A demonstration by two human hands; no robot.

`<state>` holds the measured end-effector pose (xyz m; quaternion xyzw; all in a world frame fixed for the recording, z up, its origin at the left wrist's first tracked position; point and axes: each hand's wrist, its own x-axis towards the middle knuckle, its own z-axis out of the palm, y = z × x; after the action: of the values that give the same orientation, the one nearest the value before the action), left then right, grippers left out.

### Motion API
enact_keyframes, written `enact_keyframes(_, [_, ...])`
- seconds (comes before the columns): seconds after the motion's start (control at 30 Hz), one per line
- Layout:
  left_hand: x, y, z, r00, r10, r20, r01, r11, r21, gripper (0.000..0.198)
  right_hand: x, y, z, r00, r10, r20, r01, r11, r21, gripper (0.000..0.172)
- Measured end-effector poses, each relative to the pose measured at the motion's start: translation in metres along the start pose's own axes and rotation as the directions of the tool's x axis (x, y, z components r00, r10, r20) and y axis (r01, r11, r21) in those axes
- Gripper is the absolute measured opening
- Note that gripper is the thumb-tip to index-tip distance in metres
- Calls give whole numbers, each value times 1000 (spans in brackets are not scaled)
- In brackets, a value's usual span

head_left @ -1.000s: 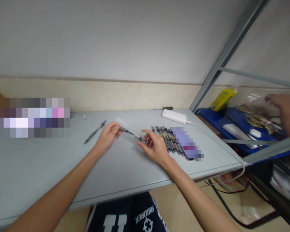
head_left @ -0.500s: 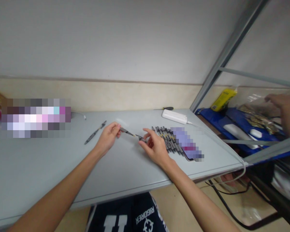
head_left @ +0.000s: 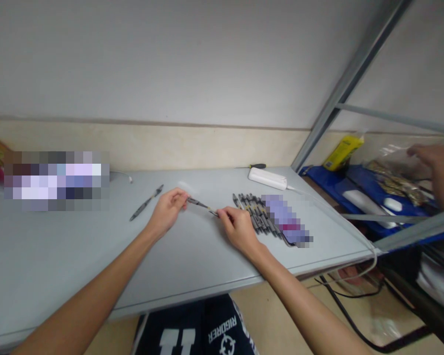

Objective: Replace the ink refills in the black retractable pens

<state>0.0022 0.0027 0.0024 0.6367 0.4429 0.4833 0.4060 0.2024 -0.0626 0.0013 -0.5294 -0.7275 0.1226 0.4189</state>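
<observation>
Between my two hands a slim grey pen (head_left: 199,202) with a yellow mark is held just above the desk, tilted down to the right. My left hand (head_left: 170,204) pinches its upper left end between thumb and fingers. At the lower right end, my right hand (head_left: 239,223) is closed on it with thumb and forefinger; that tip is partly hidden. Several similar grey pens (head_left: 257,214) lie side by side in a row just right of my right hand. One more grey pen (head_left: 146,203) lies alone, slanted, left of my left hand.
Beside the row lies a phone (head_left: 286,219) with a blurred screen. Behind it are a white power strip (head_left: 267,178) with a cable and a screwdriver (head_left: 257,166). A metal frame post (head_left: 340,98) rises at right; beyond it another person's hand (head_left: 429,155) is over a plastic bag.
My right hand's raised, spread fingers have closed onto the pen's right end. My left hand has shifted slightly to the right with the pen.
</observation>
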Motion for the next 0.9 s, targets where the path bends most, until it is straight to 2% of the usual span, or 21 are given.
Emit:
enact_keyframes(0.07, [1,-1,0,1000,-10,-13,10,1000,0,28,0,-1,0,999,-15,-38,17,999,37,23])
enact_keyframes(0.17, [0,-3,2,999,-50,-21,48,997,-65,30,-2,1,1,994,-100,-41,103,993,64,39])
enact_keyframes(0.3, [-3,1,5,987,-156,28,158,975,-155,33,-4,3,3,983,-184,-8,184,983,11,21])
enact_keyframes(0.37, [-4,3,5,984,-174,43,178,974,-139,35,-4,3,3,984,-175,-26,175,985,-7,21])
enact_keyframes(0.5, [-5,3,4,988,-145,59,152,979,-138,35,-3,1,2,995,-97,-29,99,994,45,23])
enact_keyframes(0.7, [-6,-1,3,996,-69,48,73,994,-77,29,1,3,-1,992,108,57,-119,967,226,25])
enact_keyframes(0.83, [-7,2,3,998,-48,40,50,996,-70,27,2,4,-2,977,174,123,-204,931,304,28])
enact_keyframes(0.9, [-6,5,3,995,-69,68,76,991,-107,28,2,5,-1,976,189,112,-215,926,310,27])
